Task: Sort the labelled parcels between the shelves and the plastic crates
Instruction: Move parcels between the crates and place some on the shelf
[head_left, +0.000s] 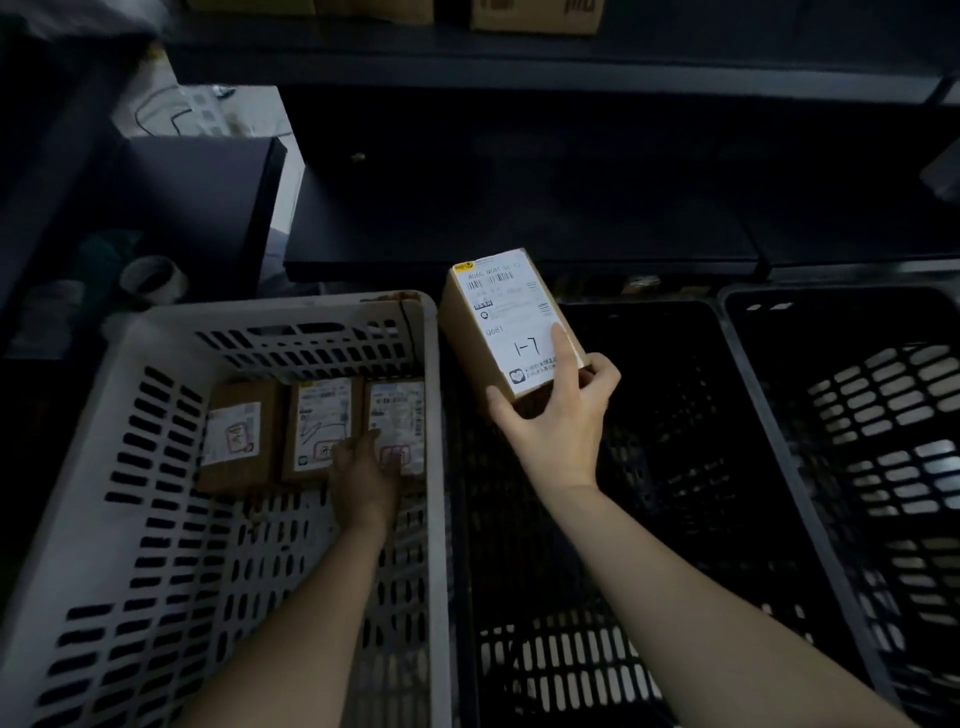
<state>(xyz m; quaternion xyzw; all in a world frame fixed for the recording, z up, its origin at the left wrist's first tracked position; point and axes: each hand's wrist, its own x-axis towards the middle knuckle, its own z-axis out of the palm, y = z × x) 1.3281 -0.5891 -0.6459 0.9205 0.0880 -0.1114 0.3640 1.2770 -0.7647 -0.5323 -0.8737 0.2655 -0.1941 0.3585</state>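
At nine o'clock stands the white crate (291, 304). Three labelled parcels lie flat in a row on its floor toward the far wall: the left parcel (236, 436), the middle parcel (319, 426) and the right parcel (397, 410). The left hand (363, 478) reaches down into this crate, and its fingertips rest where the middle and right parcels meet. The light is too dim to tell whether it grips one or only touches them.

Just past the crate's rim, near the centre of the view, the right hand (561, 410) holds the 1-7 parcel (511, 322) tilted up. Its thumb lies across the white label and its fingers curl round the near end. The parcel hangs above the middle black crate (675, 467). At three o'clock is the right black crate (737, 332), and at twelve o'clock the dark lower shelf (519, 254).

The step in hand looks like reading the label to choose a place. The next move probably calls for matching that mark to a shelf or crate, then carrying the parcel clear of the rims and setting it down label up.
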